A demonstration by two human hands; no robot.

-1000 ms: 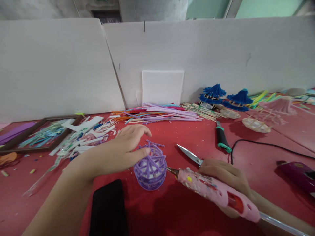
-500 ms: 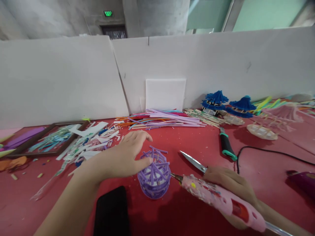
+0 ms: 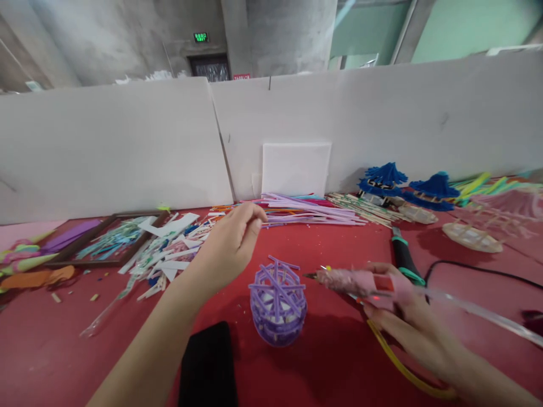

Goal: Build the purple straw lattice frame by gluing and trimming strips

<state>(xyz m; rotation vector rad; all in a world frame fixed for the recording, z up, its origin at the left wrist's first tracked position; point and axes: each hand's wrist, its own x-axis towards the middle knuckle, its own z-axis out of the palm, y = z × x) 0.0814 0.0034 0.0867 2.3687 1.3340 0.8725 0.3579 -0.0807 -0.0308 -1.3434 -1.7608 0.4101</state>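
A small round purple basket-like piece [image 3: 278, 305], built of fuzzy sticks with strips crossed over its top, stands on the red table. My left hand [image 3: 232, 243] is raised behind and to the left of it, apart from it. Its fingers are curled towards the thumb; anything between them is hidden. In my right hand [image 3: 407, 322] is a pink hot glue gun [image 3: 352, 281], its metal nozzle pointing left, just right of the purple piece. Scissors lie mostly hidden beneath the gun, with a yellow handle-like loop [image 3: 401, 362] showing under my right hand.
Purple and coloured fuzzy sticks [image 3: 314, 210] lie along the white board [image 3: 139, 147]. Paper scraps [image 3: 173, 243] and a brown frame [image 3: 106, 264] are at left. A black phone [image 3: 208, 364] lies in front. A green-black cutter [image 3: 405, 257] and blue-roofed models [image 3: 384, 181] stay right.
My left hand has lifted off the purple piece, moving up and back, its fingers curling. The glue gun has turned in my right hand and its nozzle is farther from the piece. The view has shifted.
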